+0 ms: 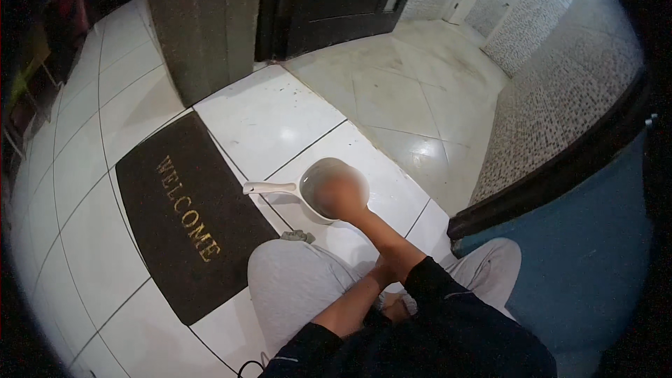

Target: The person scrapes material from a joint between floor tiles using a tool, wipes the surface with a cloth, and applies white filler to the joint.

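A white long-handled pan or dipper (269, 187) stands on the tiled floor in front of me, its handle pointing left. Its bowl looks greyish inside, perhaps from liquid. My right hand (341, 194) reaches into the bowl and is smeared by motion. Whether its fingers grip anything is not visible. My left hand (386, 268) is at my right forearm, which crosses over it and hides its fingers. Between the bowl and my knee lies a small crumpled grey cloth (297, 236).
A dark doormat (189, 217) with gold lettering lies at the left. My grey-trousered legs (294, 273) are folded close by. A blue panel (581, 259) and a mosaic wall (553, 105) stand at the right. A dark door (336, 7) is at the back, beside a grey pillar (203, 21).
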Tool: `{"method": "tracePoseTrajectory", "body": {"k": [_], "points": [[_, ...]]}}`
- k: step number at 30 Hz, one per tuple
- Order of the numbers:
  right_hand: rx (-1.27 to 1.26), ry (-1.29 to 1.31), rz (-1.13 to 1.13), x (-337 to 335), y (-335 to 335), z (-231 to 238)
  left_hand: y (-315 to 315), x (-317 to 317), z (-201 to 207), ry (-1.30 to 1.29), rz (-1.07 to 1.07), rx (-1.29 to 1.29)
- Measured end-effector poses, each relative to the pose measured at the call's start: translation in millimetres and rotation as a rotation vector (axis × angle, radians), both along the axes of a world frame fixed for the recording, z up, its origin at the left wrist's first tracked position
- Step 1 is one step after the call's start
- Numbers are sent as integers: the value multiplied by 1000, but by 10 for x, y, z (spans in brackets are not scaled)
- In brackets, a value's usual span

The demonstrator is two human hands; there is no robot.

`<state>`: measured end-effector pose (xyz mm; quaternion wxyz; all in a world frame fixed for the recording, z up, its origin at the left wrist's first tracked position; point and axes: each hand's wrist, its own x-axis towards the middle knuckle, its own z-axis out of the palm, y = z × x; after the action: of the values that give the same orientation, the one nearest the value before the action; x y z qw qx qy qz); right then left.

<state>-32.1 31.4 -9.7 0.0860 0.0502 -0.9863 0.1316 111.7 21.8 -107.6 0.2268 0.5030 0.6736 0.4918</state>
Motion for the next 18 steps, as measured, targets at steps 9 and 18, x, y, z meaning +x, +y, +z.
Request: {"method": "tracePoseTrajectory", "body": {"k": [9,18], "points": [[-383,175,-25,-40,-140,124,-87,-56,-800,-67,-66,32],[-862,49,-155,296,1004,409,-194,-216,551,293,-14,-475]]}}
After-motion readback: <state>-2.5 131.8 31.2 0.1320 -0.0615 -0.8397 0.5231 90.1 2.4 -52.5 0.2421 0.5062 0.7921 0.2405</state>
